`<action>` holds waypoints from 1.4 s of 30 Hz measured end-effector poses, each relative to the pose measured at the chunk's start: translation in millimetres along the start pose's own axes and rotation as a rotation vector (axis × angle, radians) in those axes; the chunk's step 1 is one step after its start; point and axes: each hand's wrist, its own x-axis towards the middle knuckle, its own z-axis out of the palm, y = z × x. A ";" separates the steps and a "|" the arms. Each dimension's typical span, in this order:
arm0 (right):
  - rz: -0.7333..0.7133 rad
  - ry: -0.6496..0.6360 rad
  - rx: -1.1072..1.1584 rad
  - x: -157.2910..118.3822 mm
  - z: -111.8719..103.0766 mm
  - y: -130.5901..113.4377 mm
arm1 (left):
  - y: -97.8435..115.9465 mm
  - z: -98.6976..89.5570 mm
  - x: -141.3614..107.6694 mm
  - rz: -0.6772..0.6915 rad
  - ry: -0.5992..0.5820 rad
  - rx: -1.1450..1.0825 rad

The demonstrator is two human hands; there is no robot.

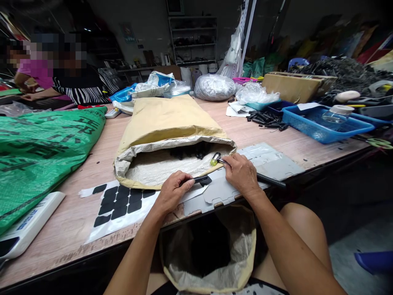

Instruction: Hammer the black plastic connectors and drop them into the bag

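My left hand (173, 191) pinches a small black part (201, 180) whose exact kind I cannot make out. That part lies over grey cardboard (219, 188) at the table's front edge. My right hand (242, 172) is wrapped round a small hammer (216, 158) with a yellow striking face; its black handle sticks out to the right. The hammer head is raised near the mouth of a yellow paper sack (178, 119), which has dark pieces inside. Left of my left hand lies a white sheet with black rounded-square stickers (119, 201).
A second open sack (250, 250) sits below the table edge between my legs. Green woven sacking (49, 151) and a white device (33, 225) are on the left. Black parts (267, 119) and a blue basket (325, 133) stand right. Other people (80, 82) sit at far left.
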 end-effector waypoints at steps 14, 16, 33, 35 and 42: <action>0.001 -0.003 -0.005 -0.7 -0.6 -0.3 | -0.1 1.3 1.7 0.034 0.023 0.119; 0.004 -0.007 -0.003 -0.6 -0.4 -0.3 | 1.0 1.7 1.2 0.034 0.035 0.131; -0.010 -0.009 -0.009 0.2 -0.3 0.1 | 59.4 -2.7 -54.0 0.020 -0.195 -0.115; -0.012 -0.009 -0.009 0.2 0.1 0.4 | 65.4 10.1 -72.6 -0.027 -0.414 -0.159; -0.009 -0.016 0.004 0.5 0.6 0.6 | -21.7 101.6 -102.9 -0.412 -0.497 0.025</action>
